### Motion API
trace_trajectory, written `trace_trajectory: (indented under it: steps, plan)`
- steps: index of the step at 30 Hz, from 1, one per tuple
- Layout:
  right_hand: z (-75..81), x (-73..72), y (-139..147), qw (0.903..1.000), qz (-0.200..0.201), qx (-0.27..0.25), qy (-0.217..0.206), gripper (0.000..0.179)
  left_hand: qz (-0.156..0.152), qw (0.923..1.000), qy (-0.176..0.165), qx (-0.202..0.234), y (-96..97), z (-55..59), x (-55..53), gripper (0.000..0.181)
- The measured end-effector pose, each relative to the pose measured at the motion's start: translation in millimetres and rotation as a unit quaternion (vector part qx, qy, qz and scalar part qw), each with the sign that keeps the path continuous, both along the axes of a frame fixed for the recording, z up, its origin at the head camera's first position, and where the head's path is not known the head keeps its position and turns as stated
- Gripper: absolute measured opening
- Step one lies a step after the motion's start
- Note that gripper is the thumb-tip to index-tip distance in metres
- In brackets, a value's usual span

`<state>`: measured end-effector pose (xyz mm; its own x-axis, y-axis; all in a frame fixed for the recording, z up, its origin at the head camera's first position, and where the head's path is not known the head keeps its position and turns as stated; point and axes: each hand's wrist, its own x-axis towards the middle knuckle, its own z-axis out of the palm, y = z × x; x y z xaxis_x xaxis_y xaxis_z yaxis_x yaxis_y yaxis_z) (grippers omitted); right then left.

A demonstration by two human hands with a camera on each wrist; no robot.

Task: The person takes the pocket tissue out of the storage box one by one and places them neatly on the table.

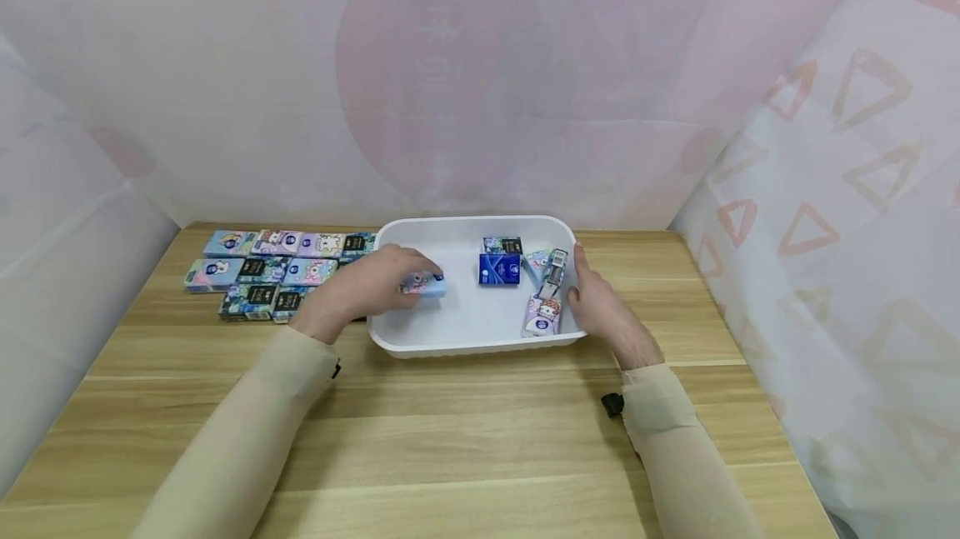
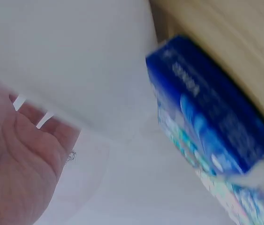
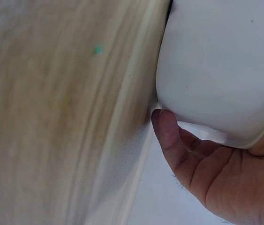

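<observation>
A white plastic tray (image 1: 465,342) stands on the wooden table. My left hand (image 1: 377,279) reaches over its left rim and pinches a light blue tissue pack (image 1: 429,285) inside; the left wrist view hides that grip behind the tray wall. On the right, my right hand (image 1: 602,303) grips the rim, its fingers against the outer wall in the right wrist view. Inside the tray lie a dark blue pack (image 1: 499,269), a dark floral pack (image 1: 502,245) behind it, a pink-and-white pack (image 1: 542,316), and a pack (image 1: 553,273) leaning on a light blue one.
Several tissue packs, light blue, purple and dark floral (image 1: 247,302), lie in rows left of the tray, close to my left forearm. A blue pack (image 2: 209,103) sits beside the tray's outer wall. Pale printed cloth walls (image 1: 450,106) enclose the wooden table (image 1: 450,439).
</observation>
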<state>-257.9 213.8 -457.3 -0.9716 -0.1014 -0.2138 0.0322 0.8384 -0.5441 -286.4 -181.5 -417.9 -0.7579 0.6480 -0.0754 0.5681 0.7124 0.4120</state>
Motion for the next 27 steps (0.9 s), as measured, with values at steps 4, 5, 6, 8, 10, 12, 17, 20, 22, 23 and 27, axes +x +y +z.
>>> trace_trajectory:
  steps: [4,5,6,8,10,12,17,20,22,23,27]
  plan:
    - [0.5,-0.5,0.2,1.0,0.001,0.003,0.003,0.086,0.018,0.9998,0.009,0.008,-17.5,6.6,4.5,0.047]
    - [0.7,-0.3,0.2,1.0,0.001,0.003,0.004,0.086,0.024,0.9996,0.009,0.012,-21.8,7.9,5.8,0.047]
    - [1.0,0.0,0.3,1.0,0.002,0.002,0.004,0.086,0.028,0.9994,0.011,0.014,-26.0,9.6,7.1,0.048]
    - [1.5,0.5,0.2,1.0,0.002,-0.003,0.004,0.086,0.037,0.9991,0.012,0.019,-33.9,12.3,9.9,0.049]
    - [1.9,0.9,0.2,1.0,0.003,-0.005,0.006,0.087,0.046,0.9986,0.009,0.024,-39.6,14.3,12.3,0.051]
    - [2.0,1.5,0.4,1.0,0.004,-0.005,0.005,0.087,0.05,0.9983,0.004,0.03,-43.8,16.3,14.6,0.052]
    - [0.7,0.8,0.9,1.0,0.002,-0.002,0.001,0.087,0.05,0.9979,0.013,0.04,-51.0,18.4,18.5,0.051]
    - [-0.5,0.5,1.1,1.0,0.002,0.0,0.0,0.087,0.055,0.9972,0.027,0.042,-57.1,21.3,20.9,0.05]
    - [-1.2,0.8,1.4,1.0,0.003,-0.002,-0.001,0.087,0.061,0.9967,0.035,0.041,-62.5,24.6,22.7,0.05]
    - [-1.2,0.8,1.4,1.0,0.004,0.0,0.001,0.087,0.065,0.9964,0.038,0.039,-65.3,26.4,23.6,0.05]
    - [-1.6,0.3,2.0,1.0,0.005,-0.002,0.004,0.087,0.079,0.9952,0.045,0.035,-79.4,32.4,26.8,0.053]
